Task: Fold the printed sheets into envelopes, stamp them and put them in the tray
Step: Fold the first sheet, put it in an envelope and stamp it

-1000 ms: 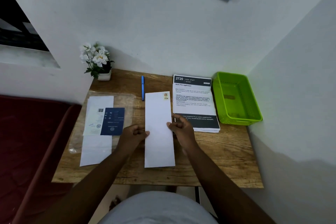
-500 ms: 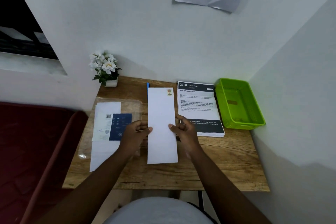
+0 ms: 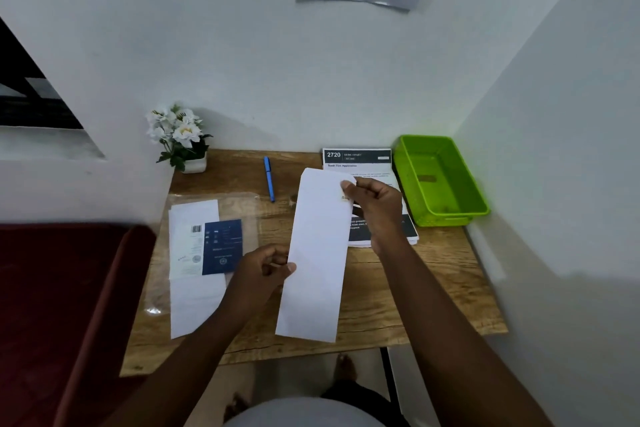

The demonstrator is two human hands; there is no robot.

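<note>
One long white envelope (image 3: 317, 253) is held over the wooden table (image 3: 398, 288), tilted so its far end leans toward the right. The left hand (image 3: 258, 272) pinches its left long edge about midway down, thumb on top of the paper and the other fingers curled beneath. The right hand (image 3: 375, 206) pinches the far right corner, thumb and fingertips closed on the paper right at the small stamp (image 3: 345, 198), which is mostly covered by the fingers. So the envelope runs between the two grips, its near end hanging free past the left hand, above the front part of the table. One stack of printed sheets (image 3: 360, 158) lies behind the right hand, partly hidden by it, and how many sheets it holds cannot be told. One green tray (image 3: 440, 180) sits just right of that stack in the far right corner of the table. One blue pen (image 3: 269, 178) lies to the left of the envelope's far end. One clear plastic packet (image 3: 207, 246) with white envelopes and a dark blue label lies on the left side of the table. One small white pot of white flowers (image 3: 180, 135) stands in the far left corner.
</note>
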